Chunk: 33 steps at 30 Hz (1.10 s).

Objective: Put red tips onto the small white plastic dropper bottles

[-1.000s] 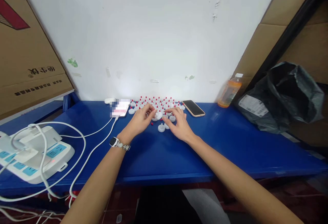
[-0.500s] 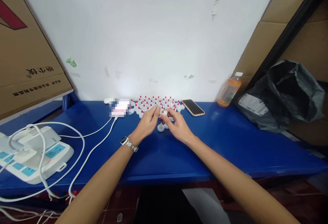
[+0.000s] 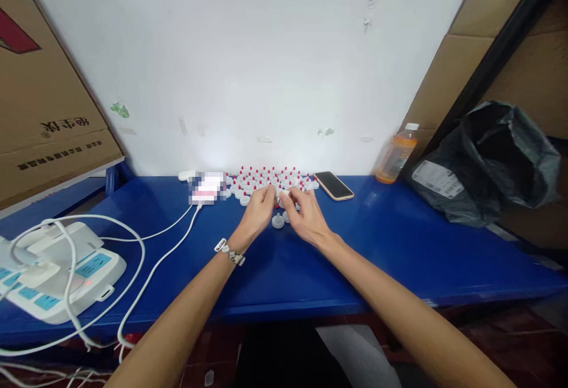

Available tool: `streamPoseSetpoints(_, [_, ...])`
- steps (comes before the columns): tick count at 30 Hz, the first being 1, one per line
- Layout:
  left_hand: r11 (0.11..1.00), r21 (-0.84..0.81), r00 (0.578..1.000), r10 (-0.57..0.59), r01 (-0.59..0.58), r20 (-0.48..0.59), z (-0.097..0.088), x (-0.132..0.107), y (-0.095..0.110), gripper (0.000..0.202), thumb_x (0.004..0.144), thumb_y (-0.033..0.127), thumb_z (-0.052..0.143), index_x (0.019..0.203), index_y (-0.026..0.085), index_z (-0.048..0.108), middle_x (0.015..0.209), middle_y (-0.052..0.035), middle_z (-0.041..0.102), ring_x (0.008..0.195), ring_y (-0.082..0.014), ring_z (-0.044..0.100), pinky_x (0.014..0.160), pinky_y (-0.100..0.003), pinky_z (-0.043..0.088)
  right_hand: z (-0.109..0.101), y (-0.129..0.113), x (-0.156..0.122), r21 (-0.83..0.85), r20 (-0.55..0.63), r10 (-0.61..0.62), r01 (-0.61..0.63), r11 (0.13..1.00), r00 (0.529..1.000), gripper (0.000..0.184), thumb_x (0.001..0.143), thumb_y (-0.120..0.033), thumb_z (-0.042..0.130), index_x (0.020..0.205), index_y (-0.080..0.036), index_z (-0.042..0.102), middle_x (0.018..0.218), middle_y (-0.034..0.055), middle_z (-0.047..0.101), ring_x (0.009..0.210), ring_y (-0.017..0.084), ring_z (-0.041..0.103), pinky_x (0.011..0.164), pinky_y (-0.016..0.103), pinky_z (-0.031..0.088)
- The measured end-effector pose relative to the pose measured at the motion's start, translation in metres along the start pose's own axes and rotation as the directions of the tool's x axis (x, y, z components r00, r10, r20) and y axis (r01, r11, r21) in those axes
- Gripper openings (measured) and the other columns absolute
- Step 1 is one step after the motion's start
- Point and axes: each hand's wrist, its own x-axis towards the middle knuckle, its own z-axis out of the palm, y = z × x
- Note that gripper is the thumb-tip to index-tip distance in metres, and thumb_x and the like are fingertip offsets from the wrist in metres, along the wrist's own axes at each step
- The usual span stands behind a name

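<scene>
Two bare hands meet over a blue table (image 3: 355, 270), the right hand (image 3: 307, 213) with thumb and fingers pinched on a small white cap (image 3: 285, 194), the left hand (image 3: 261, 207) close against it, its thumb and forefinger drawn together; whether they grip anything cannot be told, as the fingers hide it. The cap sits between the two sets of fingertips, just above the table and at the near edge of a crowd of red-tipped caps (image 3: 267, 177). The likeliest mishap is a slip: the piece is small and looks smooth, so a pinch off-centre or pressed too hard could shoot it from the fingers. The crowding is a second hazard, since a knuckle pushed forward could topple the nearest caps or send one rolling. A plain cap (image 3: 278, 220) with no red tip stands just below the hands, where a dropping wrist might knock it. To the right, a phone (image 3: 334, 186) lies near the crowd, within reach of a stray piece; at left, a white cable (image 3: 153, 270) could snag the left forearm should it swing outward.
</scene>
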Motion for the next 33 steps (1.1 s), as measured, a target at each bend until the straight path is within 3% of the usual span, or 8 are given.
streamPoseSetpoints(5, [0.999, -0.048, 0.999, 0.017, -0.015, 0.029, 0.007, -0.001, -0.002, 0.037, 0.093, 0.037, 0.040, 0.061, 0.020, 0.034, 0.055, 0.0054, 0.031, 0.052, -0.0092, 0.031, 0.050, -0.024, 0.025, 0.005, 0.001, 0.006, 0.299, 0.042, 0.221, -0.223, 0.928, 0.974, 0.044, 0.093, -0.051, 0.037, 0.061, -0.021, 0.039, 0.055, -0.0038, 0.039, 0.055, 0.013, 0.040, 0.056, 0.028, 0.028])
streamPoseSetpoints(10, [0.995, -0.103, 0.994, -0.010, -0.002, -0.108, -0.009, 0.009, -0.004, 0.035, 0.095, 0.032, 0.031, 0.062, 0.022, 0.029, 0.055, 0.0057, 0.027, 0.050, -0.0102, 0.027, 0.050, -0.025, 0.026, 0.005, 0.018, 0.005, 0.445, 0.017, 0.399, -0.364, 0.818, 0.917, 0.044, 0.092, -0.047, 0.034, 0.057, -0.021, 0.039, 0.054, -0.0026, 0.040, 0.052, 0.012, 0.037, 0.053, 0.027, 0.030])
streamPoseSetpoints(12, [1.000, -0.014, 0.995, 0.025, -0.026, -0.093, -0.014, 0.010, -0.005, 0.036, 0.097, 0.034, 0.033, 0.063, 0.022, 0.032, 0.057, 0.0050, 0.031, 0.053, -0.0111, 0.031, 0.053, -0.026, 0.028, 0.007, 0.025, 0.004, 0.493, -0.017, 0.387, -0.329, 0.805, 0.922, 0.041, 0.092, -0.048, 0.036, 0.061, -0.021, 0.043, 0.059, -0.0018, 0.046, 0.056, 0.013, 0.043, 0.055, 0.026, 0.035])
streamPoseSetpoints(17, [0.922, 0.328, 0.975, 0.162, -0.205, 0.154, -0.012, 0.011, -0.011, 0.023, 0.097, 0.034, 0.043, 0.082, 0.019, 0.052, 0.074, 0.0005, 0.055, 0.069, -0.0145, 0.050, 0.066, -0.028, 0.038, 0.012, 0.032, 0.008, 0.406, -0.017, 0.229, -0.202, 0.891, 0.973, 0.031, 0.089, -0.045, 0.049, 0.073, -0.020, 0.055, 0.066, -0.0022, 0.053, 0.065, 0.014, 0.050, 0.062, 0.025, 0.039])
streamPoseSetpoints(22, [0.870, 0.441, 0.968, 0.139, -0.221, 0.211, -0.019, 0.016, -0.019, 0.023, 0.095, 0.031, 0.046, 0.101, 0.018, 0.065, 0.094, -0.0055, 0.067, 0.081, -0.0179, 0.058, 0.074, -0.031, 0.043, 0.006, 0.039, 0.009, 0.382, -0.023, 0.221, -0.196, 0.903, 0.975, 0.024, 0.086, -0.043, 0.055, 0.085, -0.020, 0.062, 0.077, 0.0011, 0.065, 0.073, 0.016, 0.058, 0.068, 0.027, 0.042])
streamPoseSetpoints(26, [0.848, 0.477, 0.966, 0.142, -0.231, 0.215, -0.032, 0.015, -0.017, 0.026, 0.095, 0.032, 0.048, 0.106, 0.018, 0.066, 0.094, -0.0057, 0.068, 0.080, -0.0176, 0.059, 0.072, -0.031, 0.044, 0.003, 0.045, 0.006, 0.324, -0.022, 0.232, -0.213, 0.922, 0.972, 0.021, 0.082, -0.040, 0.062, 0.089, -0.021, 0.061, 0.076, 0.0003, 0.068, 0.067, 0.015, 0.058, 0.062, 0.026, 0.039])
streamPoseSetpoints(29, [0.865, 0.457, 0.955, 0.079, -0.208, 0.284, -0.047, 0.008, -0.009, 0.025, 0.092, 0.039, 0.054, 0.092, 0.017, 0.066, 0.080, -0.0029, 0.066, 0.070, -0.0150, 0.056, 0.065, -0.028, 0.042, 0.001, 0.046, 0.004, 0.298, -0.023, 0.242, -0.224, 0.928, 0.970, 0.019, 0.083, -0.040, 0.062, 0.087, -0.022, 0.059, 0.073, -0.0009, 0.069, 0.059, 0.014, 0.053, 0.059, 0.026, 0.037])
streamPoseSetpoints(33, [0.906, 0.420, 0.873, -0.167, -0.047, 0.458, -0.069, -0.002, -0.001, 0.036, 0.079, 0.052, 0.069, 0.084, 0.017, 0.065, 0.066, 0.0005, 0.061, 0.061, -0.0134, 0.053, 0.056, -0.025, 0.040, 0.000, 0.043, 0.003, 0.276, -0.048, 0.203, -0.183, 0.944, 0.978, 0.020, 0.084, -0.041, 0.062, 0.086, -0.021, 0.064, 0.086, 0.0027, 0.069, 0.072, 0.016, 0.057, 0.065, 0.028, 0.039])
